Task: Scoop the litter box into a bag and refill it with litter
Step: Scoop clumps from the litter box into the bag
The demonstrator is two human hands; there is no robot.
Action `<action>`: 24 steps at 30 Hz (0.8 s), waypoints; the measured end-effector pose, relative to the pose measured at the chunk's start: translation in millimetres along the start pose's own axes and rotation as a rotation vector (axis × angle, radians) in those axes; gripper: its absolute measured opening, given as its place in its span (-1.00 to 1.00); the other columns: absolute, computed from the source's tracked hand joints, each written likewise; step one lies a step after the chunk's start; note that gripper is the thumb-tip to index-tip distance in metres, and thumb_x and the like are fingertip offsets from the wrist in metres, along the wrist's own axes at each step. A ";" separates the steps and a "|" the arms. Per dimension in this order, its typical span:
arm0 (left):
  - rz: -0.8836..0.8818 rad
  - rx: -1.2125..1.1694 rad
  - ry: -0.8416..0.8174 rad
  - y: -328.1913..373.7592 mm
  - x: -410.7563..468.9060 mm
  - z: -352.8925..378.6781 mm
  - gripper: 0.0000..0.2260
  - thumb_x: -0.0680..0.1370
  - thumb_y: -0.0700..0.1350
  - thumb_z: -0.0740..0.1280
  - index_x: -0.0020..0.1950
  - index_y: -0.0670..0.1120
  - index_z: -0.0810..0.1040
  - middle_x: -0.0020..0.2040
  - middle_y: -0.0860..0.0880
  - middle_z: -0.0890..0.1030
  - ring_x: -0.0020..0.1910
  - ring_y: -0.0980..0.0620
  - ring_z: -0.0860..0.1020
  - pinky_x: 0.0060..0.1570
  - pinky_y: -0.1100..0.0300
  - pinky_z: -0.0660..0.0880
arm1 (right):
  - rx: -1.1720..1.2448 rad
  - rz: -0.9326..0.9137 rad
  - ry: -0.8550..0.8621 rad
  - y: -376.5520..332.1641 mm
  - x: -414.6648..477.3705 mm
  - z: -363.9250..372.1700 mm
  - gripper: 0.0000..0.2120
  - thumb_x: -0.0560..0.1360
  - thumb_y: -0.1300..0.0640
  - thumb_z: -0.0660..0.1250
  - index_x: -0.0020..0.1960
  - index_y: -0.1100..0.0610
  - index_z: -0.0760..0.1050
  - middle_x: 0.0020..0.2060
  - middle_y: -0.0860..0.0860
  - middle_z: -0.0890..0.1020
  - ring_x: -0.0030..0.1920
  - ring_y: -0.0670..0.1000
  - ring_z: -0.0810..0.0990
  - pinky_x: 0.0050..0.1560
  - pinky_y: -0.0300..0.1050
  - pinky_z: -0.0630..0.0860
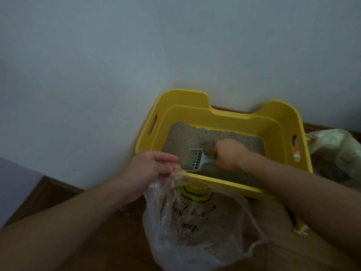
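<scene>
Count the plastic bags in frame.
2. One clear bag in front of the yellow litter box, its rim pinched by the left hand; a second bag to the box's right, partly hidden behind it.

print: dark lettering in several lines on the clear plastic bag (pixel 195 218) | sits below a yellow round mark (pixel 196 195) | reading: film crumpled, letters blurred, no word legible
</scene>
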State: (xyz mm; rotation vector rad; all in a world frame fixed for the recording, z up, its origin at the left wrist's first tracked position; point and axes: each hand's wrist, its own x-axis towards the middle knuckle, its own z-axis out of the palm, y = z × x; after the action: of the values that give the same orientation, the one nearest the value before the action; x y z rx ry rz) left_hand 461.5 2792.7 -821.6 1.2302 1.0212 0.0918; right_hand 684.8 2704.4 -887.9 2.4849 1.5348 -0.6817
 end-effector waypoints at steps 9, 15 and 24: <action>-0.033 -0.020 -0.008 -0.4 2.1 -6.1 -0.79 0.49 -0.47 0.32 0.01 -0.25 0.64 -0.08 -0.21 0.72 -0.24 -0.03 0.68 -0.26 0.21 0.63 | 0.008 -0.089 -0.001 -33.2 26.4 3.6 -0.84 0.51 0.07 0.34 0.00 0.12 0.62 -0.25 0.03 0.57 -0.21 0.07 0.55 -0.24 -0.10 0.50; -0.036 0.007 -0.014 -0.8 -0.4 -4.4 -0.79 0.50 -0.47 0.31 0.02 -0.26 0.64 -0.09 -0.20 0.72 -0.26 0.00 0.67 -0.22 0.21 0.65 | -0.067 -0.140 -0.010 -39.3 29.8 5.2 -0.82 0.53 0.02 0.34 0.01 0.11 0.59 -0.29 0.00 0.51 -0.20 0.07 0.54 -0.24 -0.09 0.48; -0.004 0.051 -0.019 -0.8 -2.2 -6.6 -0.78 0.50 -0.47 0.31 0.05 -0.25 0.64 -0.09 -0.18 0.73 -0.25 0.03 0.69 -0.22 0.23 0.64 | -0.031 -0.142 -0.002 -27.6 28.4 17.5 -0.81 0.51 0.12 0.32 0.09 0.10 0.61 -0.10 0.06 0.65 -0.12 0.09 0.60 -0.16 -0.07 0.55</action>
State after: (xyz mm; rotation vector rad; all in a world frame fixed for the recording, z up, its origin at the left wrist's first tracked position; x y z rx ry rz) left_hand 455.4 2795.9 -820.8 1.2726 1.0149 0.0508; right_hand 666.0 2734.3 -913.0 2.3690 1.7204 -0.6752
